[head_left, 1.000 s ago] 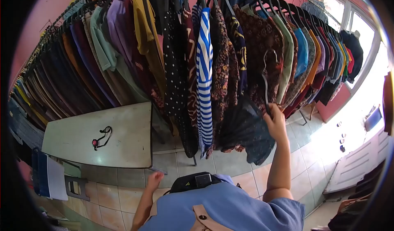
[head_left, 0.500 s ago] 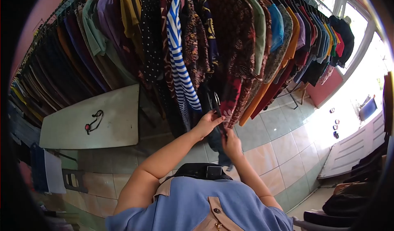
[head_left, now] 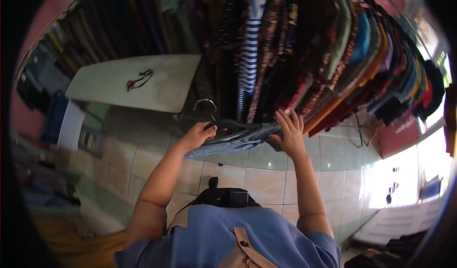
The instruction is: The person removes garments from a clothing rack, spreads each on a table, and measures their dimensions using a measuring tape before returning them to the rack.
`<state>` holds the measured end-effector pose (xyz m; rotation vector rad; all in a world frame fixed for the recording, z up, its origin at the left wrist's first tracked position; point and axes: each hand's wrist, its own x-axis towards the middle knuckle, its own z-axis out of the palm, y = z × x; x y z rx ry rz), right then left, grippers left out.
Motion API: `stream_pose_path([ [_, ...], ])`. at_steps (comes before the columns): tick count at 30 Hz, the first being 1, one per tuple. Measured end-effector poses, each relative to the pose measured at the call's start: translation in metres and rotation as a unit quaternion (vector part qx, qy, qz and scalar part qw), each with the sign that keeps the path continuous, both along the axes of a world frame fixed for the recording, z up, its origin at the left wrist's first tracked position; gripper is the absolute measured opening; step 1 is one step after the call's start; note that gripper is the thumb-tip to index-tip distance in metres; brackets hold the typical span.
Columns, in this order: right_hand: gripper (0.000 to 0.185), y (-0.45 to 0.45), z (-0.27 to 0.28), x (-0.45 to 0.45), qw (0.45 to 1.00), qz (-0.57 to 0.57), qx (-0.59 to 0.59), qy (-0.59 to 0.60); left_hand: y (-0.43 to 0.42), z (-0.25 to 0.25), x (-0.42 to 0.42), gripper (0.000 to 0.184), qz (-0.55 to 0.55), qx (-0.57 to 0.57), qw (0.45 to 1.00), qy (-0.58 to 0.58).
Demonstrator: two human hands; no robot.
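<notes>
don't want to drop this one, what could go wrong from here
The blue garment could slip off the hanger: the left hand grips near the hook, while the right hand is open with fingers spread. The bare hook might snag the hanging clothes if swung toward them. If the garment falls, it would likely land on the tiled floor.

Blue garment now between hands

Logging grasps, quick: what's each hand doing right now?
Left hand: closed on the black hanger.
Right hand: open, fingers spread, at the blue garment.
</notes>
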<state>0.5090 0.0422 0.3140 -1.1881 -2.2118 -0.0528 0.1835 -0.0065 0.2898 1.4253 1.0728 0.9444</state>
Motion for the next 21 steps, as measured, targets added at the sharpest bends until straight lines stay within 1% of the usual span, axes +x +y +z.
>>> stream_pose_path([
  [1,0.055,0.006,0.011,-0.017,0.998,0.064,0.009,-0.025,-0.015,0.018,-0.015,0.044,0.022,-0.001,1.0,0.001],
  [2,0.053,0.009,0.016,-0.034,0.99,0.127,0.018,-0.05,-0.03,0.035,-0.03,0.041,0.021,0.0,1.0,-0.017],
  [3,0.053,0.013,0.016,-0.048,0.988,0.147,0.017,-0.051,-0.044,0.05,-0.044,0.038,0.018,0.003,0.999,-0.035],
  [4,0.048,0.018,0.014,-0.063,0.977,0.195,-0.065,-0.047,-0.055,0.059,-0.06,0.035,0.053,0.025,0.998,-0.022],
  [5,0.043,0.017,0.018,-0.078,0.958,0.241,-0.151,-0.05,-0.068,0.06,-0.078,0.035,0.071,0.022,0.997,-0.026],
  [6,0.033,0.012,0.022,-0.101,0.952,0.297,-0.068,0.031,-0.08,0.061,-0.101,0.035,0.088,0.031,0.995,-0.019],
  [7,0.033,0.003,0.036,-0.128,0.947,0.313,-0.065,0.029,-0.092,0.061,-0.124,0.036,0.105,0.042,0.994,-0.009],
  [9,0.03,-0.017,0.059,-0.181,0.925,0.363,-0.098,0.051,-0.118,0.059,-0.166,0.037,0.148,0.064,0.987,-0.004],
  [11,0.027,-0.026,0.054,-0.24,0.91,0.407,-0.075,0.04,-0.151,0.054,-0.209,0.039,0.234,0.087,0.967,-0.042],
  [13,0.025,-0.044,0.061,-0.301,0.884,0.461,-0.027,0.069,-0.189,0.043,-0.271,0.037,0.242,0.099,0.965,-0.026],
  [15,0.023,-0.056,0.075,-0.361,0.873,0.481,-0.026,0.083,-0.226,0.039,-0.316,0.039,0.334,0.189,0.915,0.122],
  [16,0.022,-0.061,0.08,-0.39,0.873,0.476,-0.035,0.103,-0.249,0.036,-0.349,0.046,0.354,0.131,0.909,0.177],
  [17,0.022,-0.066,0.085,-0.416,0.873,0.47,-0.049,0.122,-0.268,0.034,-0.372,0.046,0.363,0.126,0.905,0.18],
  [18,0.021,-0.071,0.094,-0.442,0.875,0.461,-0.084,0.124,-0.285,0.034,-0.394,0.043,0.443,0.091,0.879,0.152],
  [19,0.021,-0.072,0.096,-0.467,0.873,0.455,-0.088,0.15,-0.304,0.035,-0.415,0.041,0.518,0.055,0.844,0.126],
  [20,0.021,-0.073,0.099,-0.489,0.872,0.448,-0.108,0.168,-0.322,0.033,-0.442,0.039,0.537,0.044,0.837,0.101],
  [21,0.021,-0.072,0.102,-0.509,0.87,0.439,-0.126,0.184,-0.337,0.031,-0.47,0.039,0.543,0.046,0.832,0.105],
])
